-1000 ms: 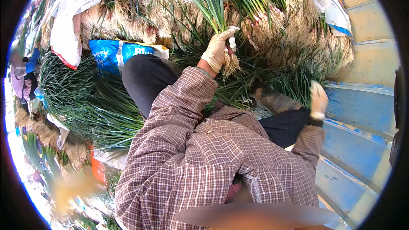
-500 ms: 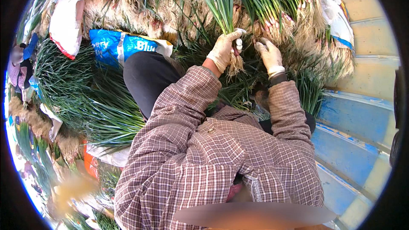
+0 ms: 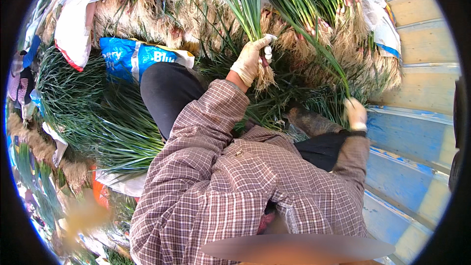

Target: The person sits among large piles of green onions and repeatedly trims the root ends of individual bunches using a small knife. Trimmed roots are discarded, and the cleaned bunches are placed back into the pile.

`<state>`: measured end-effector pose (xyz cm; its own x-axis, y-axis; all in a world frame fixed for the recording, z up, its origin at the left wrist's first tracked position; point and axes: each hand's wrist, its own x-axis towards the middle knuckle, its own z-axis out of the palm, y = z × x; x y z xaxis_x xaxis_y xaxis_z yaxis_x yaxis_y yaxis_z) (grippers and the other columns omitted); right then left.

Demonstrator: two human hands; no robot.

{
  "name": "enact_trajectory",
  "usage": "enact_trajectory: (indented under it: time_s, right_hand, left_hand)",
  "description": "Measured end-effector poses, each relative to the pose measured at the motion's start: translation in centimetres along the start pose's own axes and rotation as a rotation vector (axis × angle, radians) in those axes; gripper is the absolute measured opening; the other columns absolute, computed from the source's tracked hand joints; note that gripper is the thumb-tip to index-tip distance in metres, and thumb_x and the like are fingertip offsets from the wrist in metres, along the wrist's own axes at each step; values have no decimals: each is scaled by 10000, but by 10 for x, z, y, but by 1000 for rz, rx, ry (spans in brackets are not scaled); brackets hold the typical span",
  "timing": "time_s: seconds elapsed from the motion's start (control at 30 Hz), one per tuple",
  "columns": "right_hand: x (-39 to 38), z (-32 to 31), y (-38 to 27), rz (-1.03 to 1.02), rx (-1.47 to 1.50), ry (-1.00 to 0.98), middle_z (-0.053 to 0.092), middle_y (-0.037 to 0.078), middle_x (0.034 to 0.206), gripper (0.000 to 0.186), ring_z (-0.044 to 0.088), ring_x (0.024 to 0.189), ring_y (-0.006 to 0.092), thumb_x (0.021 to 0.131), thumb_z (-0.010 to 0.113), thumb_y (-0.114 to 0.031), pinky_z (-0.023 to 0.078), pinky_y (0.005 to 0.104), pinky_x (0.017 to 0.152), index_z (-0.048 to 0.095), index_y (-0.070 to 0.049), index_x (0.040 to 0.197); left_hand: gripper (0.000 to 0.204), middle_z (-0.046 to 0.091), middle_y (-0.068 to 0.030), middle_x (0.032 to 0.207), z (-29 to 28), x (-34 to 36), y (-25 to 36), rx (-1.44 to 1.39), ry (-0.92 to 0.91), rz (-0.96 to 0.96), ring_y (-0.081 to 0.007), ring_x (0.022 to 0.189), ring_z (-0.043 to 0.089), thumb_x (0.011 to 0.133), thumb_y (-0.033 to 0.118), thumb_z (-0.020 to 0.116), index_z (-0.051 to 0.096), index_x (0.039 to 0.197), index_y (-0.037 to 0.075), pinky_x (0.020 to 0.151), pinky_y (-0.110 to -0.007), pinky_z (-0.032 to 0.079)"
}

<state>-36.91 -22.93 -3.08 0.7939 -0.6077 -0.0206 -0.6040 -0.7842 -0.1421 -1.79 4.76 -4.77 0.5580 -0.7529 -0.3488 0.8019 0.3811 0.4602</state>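
Note:
My gloved left hand (image 3: 249,63) is closed round a small bunch of green onions (image 3: 250,17), its long leaves pointing up and away and its pale roots hanging below my fist. Off to the right, my gloved right hand (image 3: 355,113) pinches the end of a long green onion leaf (image 3: 326,56), which stretches back toward the far bunches. Just beyond, tied-looking bunches of green onions (image 3: 314,5) lie with pinkish-white bulbs and roots toward me. The fingertips of my right hand are slightly blurred.
A blue plastic sack (image 3: 132,59) lies by my left knee (image 3: 169,93). Loose green onions (image 3: 125,135) are heaped at the left. White sacking (image 3: 78,24) covers part of the root-side pile (image 3: 122,17). Blue and yellow metal panels (image 3: 407,127) run along the right. Another person (image 3: 22,78) sits far left.
My right hand has moved right and toward me, drawing a green leaf out with it. My left hand, still round its bunch, has shifted slightly left.

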Motion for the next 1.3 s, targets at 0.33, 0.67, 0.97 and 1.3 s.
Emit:
enact_trajectory:
  time_s: [0.33,0.67,0.97,1.3]
  right_hand:
    - [-36,-14,35,180,-204,100,678,142,1102,307,649,979,289,948,506,-227,497,362,839,644,-42,1150]
    - [174,17,-243,-246,-236,133,652,162,998,210,665,842,329,925,435,-143,537,424,692,570,-63,1065]
    - [94,-8,-264,-466,-46,458,593,47,772,162,597,648,243,870,626,-228,499,339,603,667,-148,1005]
    - [128,11,-273,-150,958,-52,710,110,959,442,654,889,159,882,670,-359,501,308,810,627,19,1108]
  left_hand:
    - [173,556,-10,631,6,4,-11,83,-25,-20,-119,517,511,947,151,539,631,1020,24,477,-256,437]
    - [146,611,-2,743,-10,7,-13,23,-43,-22,-117,630,568,923,121,591,645,1023,27,551,-235,458]
    - [297,685,-121,976,-2,12,-22,-44,-190,60,-225,905,671,956,192,558,568,1180,-1,786,-329,549]
    - [108,603,-50,671,5,3,-36,37,-68,137,-141,532,555,924,128,598,598,939,20,556,-289,511]
